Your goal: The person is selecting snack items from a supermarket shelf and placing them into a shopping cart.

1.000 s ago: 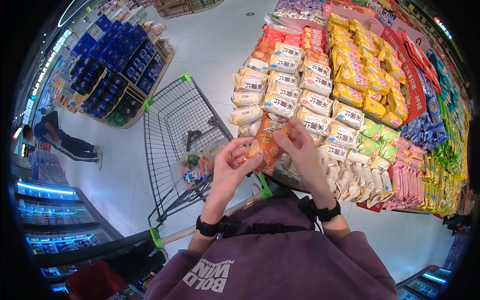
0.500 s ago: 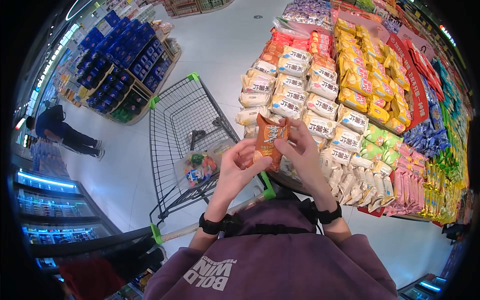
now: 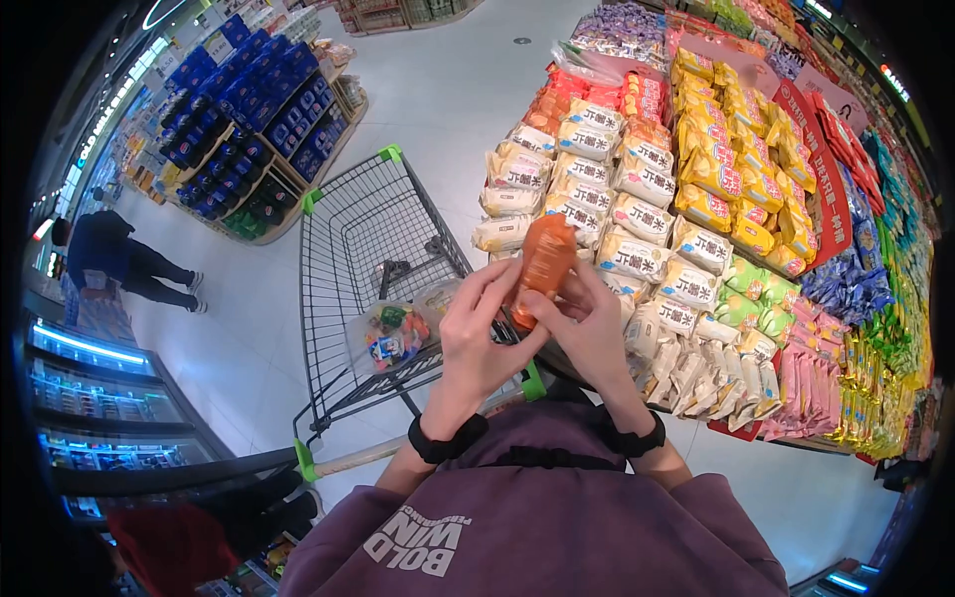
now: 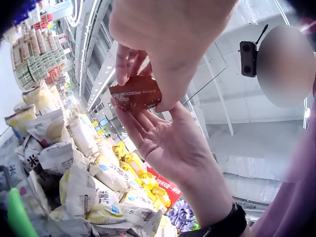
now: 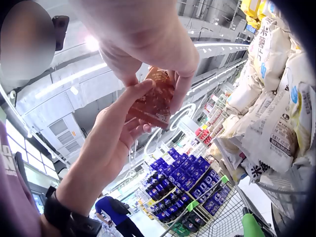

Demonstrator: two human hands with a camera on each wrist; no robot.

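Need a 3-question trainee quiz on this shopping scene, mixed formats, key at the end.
1. True or false: the left hand and the right hand both touch the orange pack.

2. Multiple choice: what colour are the corner pieces of the shopping cart?
A) Red
B) Green
C) Blue

3. Fill in the blank: in the head view, the basket of the cart is on the ____ side of the picture from the white snack packs.

Key:
1. True
2. B
3. left
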